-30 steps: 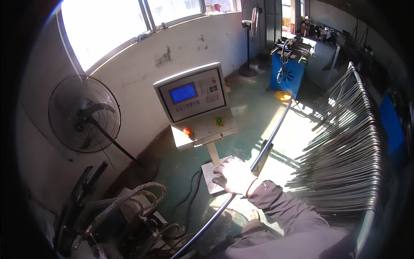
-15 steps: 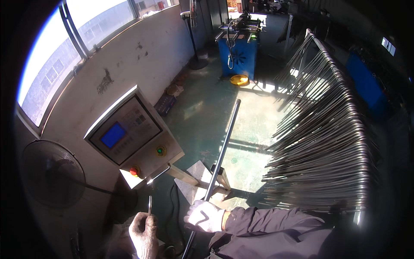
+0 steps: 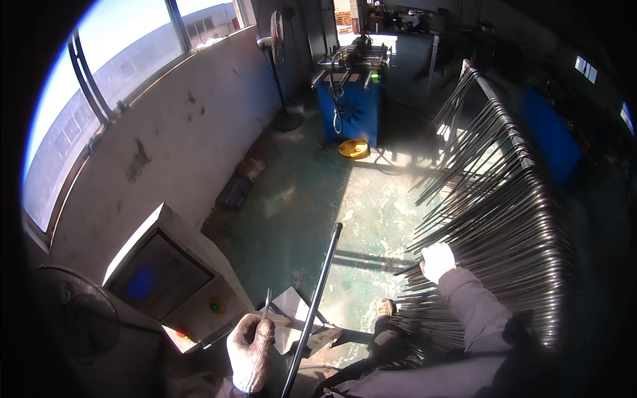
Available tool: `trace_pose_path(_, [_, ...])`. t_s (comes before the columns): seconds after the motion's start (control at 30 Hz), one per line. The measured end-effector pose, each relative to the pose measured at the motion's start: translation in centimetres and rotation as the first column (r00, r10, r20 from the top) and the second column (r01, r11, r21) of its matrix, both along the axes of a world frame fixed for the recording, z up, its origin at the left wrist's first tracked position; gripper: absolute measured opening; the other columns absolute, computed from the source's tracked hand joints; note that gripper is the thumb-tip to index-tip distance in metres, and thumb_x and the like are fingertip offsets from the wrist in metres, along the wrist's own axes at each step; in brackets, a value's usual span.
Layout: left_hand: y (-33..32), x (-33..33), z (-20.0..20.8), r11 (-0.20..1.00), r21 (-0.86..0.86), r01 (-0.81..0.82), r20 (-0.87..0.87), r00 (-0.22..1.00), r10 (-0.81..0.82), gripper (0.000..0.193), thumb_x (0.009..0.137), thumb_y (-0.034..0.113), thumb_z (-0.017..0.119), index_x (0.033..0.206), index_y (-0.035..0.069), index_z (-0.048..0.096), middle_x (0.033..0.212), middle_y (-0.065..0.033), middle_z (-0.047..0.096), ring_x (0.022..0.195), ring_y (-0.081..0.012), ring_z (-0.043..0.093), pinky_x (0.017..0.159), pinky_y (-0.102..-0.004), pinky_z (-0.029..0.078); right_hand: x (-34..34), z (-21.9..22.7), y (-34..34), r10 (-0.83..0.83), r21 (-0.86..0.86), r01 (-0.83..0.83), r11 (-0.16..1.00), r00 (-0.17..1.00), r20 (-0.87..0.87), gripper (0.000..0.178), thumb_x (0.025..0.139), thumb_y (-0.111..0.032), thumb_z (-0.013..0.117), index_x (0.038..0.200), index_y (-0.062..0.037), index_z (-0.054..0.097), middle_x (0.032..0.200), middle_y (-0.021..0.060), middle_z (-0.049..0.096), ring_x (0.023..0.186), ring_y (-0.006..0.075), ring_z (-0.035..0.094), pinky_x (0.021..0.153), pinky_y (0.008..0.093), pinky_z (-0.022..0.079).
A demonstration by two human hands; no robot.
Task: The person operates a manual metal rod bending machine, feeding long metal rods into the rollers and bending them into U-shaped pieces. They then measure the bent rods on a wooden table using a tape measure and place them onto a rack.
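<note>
My left hand, in a soiled light glove, pinches a short thin metal rod that points upward. To its right a long dark metal tube stands at a slant; neither hand is on it, and its lower end runs out of view. My right hand, in a white glove, is stretched out to the right at the free ends of many thin metal rods on a rack. Glare washes out its fingers, so whether it grips a rod is unclear.
A control box with a blue screen stands left of my left hand. Ahead are a blue machine and a yellow round pan on the floor. Fans stand along the left wall. A shoe shows below the rods.
My right hand has let go of the long tube and moved right to the rods. My left hand, still pinching the short rod, sits further right in view. The view has shifted.
</note>
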State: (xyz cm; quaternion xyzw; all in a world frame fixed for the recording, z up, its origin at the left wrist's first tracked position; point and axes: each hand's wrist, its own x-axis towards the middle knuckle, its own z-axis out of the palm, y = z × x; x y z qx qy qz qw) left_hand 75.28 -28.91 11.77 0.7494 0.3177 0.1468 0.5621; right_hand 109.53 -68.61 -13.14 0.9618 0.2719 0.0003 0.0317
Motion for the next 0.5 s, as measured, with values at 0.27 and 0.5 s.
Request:
trace_pose_path(0.27, [-5.2, 19.2, -1.4, 1.000, -0.016, -0.024, -0.086, 0.996, 0.023, 0.028, 0.113, 0.022, 0.075, 0.105, -0.004, 0.077, 0.083, -0.0017, 0.069, 0.075, -0.0088, 0.060, 0.069, -0.0275, 0.047, 13.1, -6.7, -8.9, -0.194, -0.345, 0.086, 0.935, 0.936, -0.292, 0.035, 0.109, -0.030, 0.059, 0.124, -0.0127, 0.086, 0.128, 0.0151, 0.085, 0.129, 0.0338, 0.076, 0.117, 0.0557, 0.049])
trace_pose_path(0.5, [-3.3, 26.3, -3.6, 0.986, -0.138, -0.098, -0.141, 0.987, 0.078, 0.034, 0.115, 0.029, 0.074, 0.116, -0.005, 0.076, 0.087, -0.0035, 0.068, 0.076, -0.0120, 0.063, 0.068, -0.0303, 0.053, 15.5, -7.2, -9.4, -0.327, -0.387, 0.186, 0.903, 0.882, -0.340, 0.037, 0.102, -0.037, 0.067, 0.120, -0.0138, 0.089, 0.122, 0.0139, 0.089, 0.123, 0.0328, 0.082, 0.109, 0.0493, 0.057])
